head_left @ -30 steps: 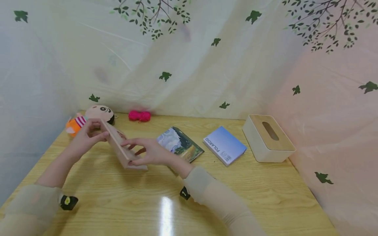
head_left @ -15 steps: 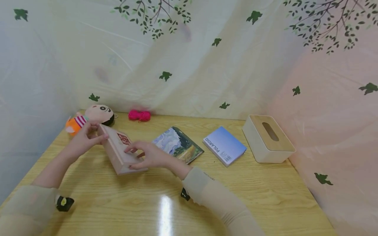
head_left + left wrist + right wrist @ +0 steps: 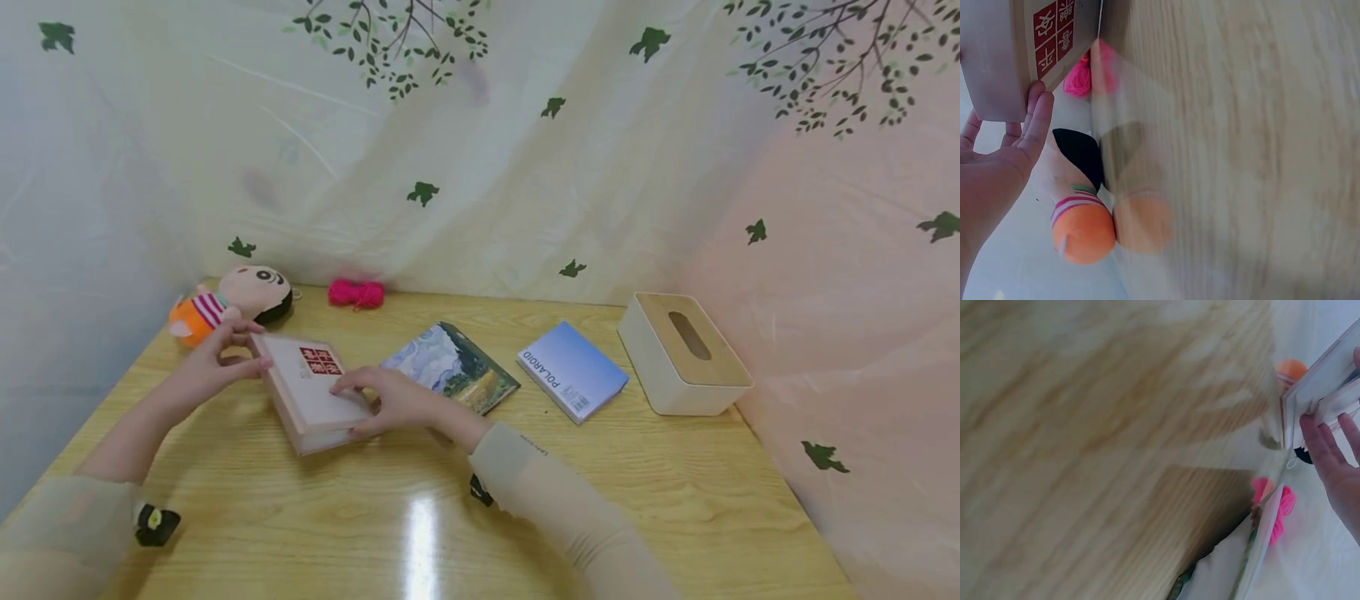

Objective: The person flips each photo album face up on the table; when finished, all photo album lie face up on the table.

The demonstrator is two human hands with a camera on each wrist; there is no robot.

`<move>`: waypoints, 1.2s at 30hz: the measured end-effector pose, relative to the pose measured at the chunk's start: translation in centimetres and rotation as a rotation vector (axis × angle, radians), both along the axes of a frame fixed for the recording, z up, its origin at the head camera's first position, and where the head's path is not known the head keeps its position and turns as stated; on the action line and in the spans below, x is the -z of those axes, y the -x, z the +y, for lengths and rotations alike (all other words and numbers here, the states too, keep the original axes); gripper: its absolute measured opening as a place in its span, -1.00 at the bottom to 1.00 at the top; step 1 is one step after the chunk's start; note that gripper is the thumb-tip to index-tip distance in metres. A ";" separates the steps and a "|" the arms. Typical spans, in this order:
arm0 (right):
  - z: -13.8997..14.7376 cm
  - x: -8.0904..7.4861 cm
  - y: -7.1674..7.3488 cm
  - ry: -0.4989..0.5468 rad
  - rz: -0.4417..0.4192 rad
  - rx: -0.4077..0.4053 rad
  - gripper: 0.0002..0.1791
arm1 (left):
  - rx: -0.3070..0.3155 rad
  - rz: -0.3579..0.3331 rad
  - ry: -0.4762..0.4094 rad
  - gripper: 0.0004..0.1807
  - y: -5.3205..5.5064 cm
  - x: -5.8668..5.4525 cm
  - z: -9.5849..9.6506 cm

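Observation:
In the head view, a thick, pale book-like box [image 3: 288,383] with a red printed square on its top lies slanted at the left of the table. My left hand [image 3: 202,367] grips its far left end, thumb along the side and fingers at the far edge. My right hand [image 3: 401,404] holds its near right end, with the thumb at the lower edge and fingers on the top. The left wrist view shows my left hand [image 3: 1000,172] at a corner of the box [image 3: 997,62]. In the right wrist view, my right hand [image 3: 1338,465] touches layered pale edges.
Behind the left hand lies a plush doll [image 3: 251,292]; pink yarn [image 3: 356,293] sits at the back. A landscape-covered book [image 3: 450,367], a blue POLAROID box [image 3: 572,371] and a tissue box [image 3: 682,354] stand to the right on the wooden table [image 3: 600,500].
The pale box has turned from steeply tilted to much flatter, so its red print now faces up. Both hands have come slightly lower and nearer with it.

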State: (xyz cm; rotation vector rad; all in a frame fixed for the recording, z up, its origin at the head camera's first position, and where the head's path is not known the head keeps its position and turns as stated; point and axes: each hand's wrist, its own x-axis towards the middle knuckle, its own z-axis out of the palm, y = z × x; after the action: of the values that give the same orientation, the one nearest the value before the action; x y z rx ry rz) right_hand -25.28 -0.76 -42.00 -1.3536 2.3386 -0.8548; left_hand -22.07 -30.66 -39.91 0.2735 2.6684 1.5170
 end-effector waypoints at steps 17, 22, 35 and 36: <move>-0.1 0.6 1.0 -0.179 0.113 0.016 -0.24 | 0.077 -0.059 0.085 -0.38 -0.4 1.7 -1.8; -0.2 0.5 1.5 -0.198 0.162 -0.003 -0.25 | 0.094 -0.090 0.114 -0.35 -0.4 2.2 -2.0; -0.8 0.6 2.1 -0.259 0.185 0.008 -0.27 | 0.133 0.024 0.209 -0.39 0.0 2.9 -2.5; -0.9 0.5 2.1 -0.264 0.187 0.010 -0.27 | 0.131 0.029 0.224 -0.39 0.0 3.0 -2.6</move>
State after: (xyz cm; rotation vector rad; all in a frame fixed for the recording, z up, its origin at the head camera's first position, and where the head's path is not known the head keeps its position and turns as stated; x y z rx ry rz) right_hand -27.33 -1.63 -42.49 -1.3588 2.4921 -0.4169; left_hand -22.05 -33.22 -42.88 0.4498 2.7489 1.1753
